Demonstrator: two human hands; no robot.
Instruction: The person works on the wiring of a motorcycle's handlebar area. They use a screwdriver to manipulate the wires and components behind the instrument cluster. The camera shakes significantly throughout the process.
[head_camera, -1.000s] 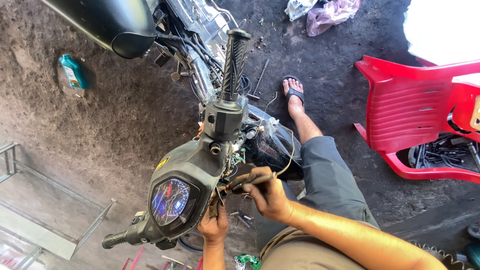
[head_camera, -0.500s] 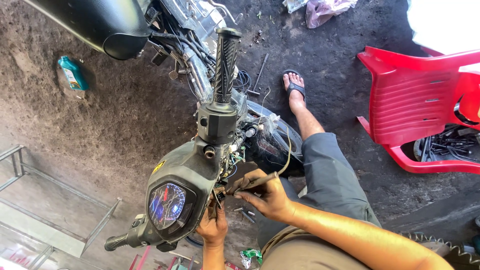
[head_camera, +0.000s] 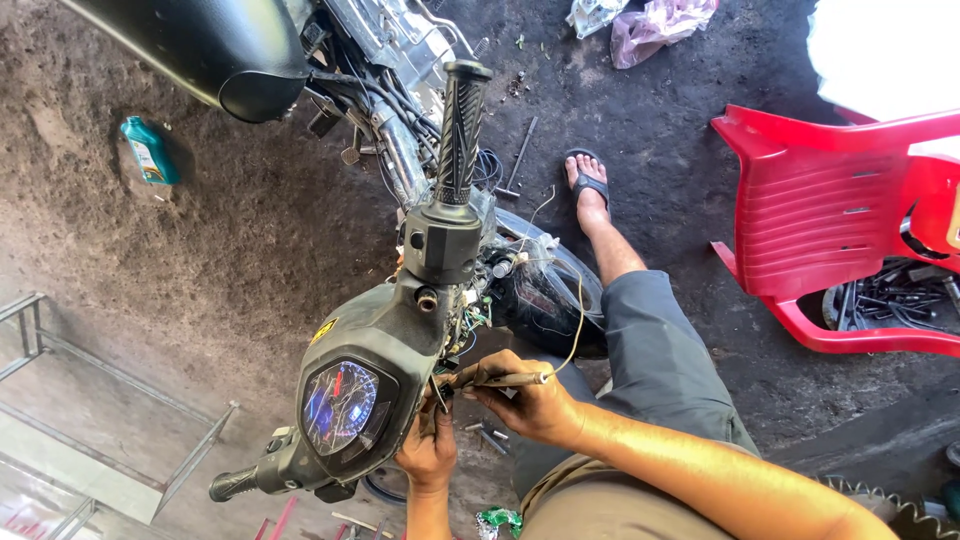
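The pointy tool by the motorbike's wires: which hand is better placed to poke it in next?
Probably the right hand. It already grips the thin tool, whose tip points into the wires under the handlebar cover. The left hand is busy pressing against the cover's lower edge, with no tool visible in it.

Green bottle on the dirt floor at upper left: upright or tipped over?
Upright. The green bottle stands on its base on the dirt floor, cap end up, casting a shadow to its right, apart from the motorcycle.

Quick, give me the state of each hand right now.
Left hand: fingers curled up against the headlight housing; what it grips cannot be told.
Right hand: closed on a thin tool.
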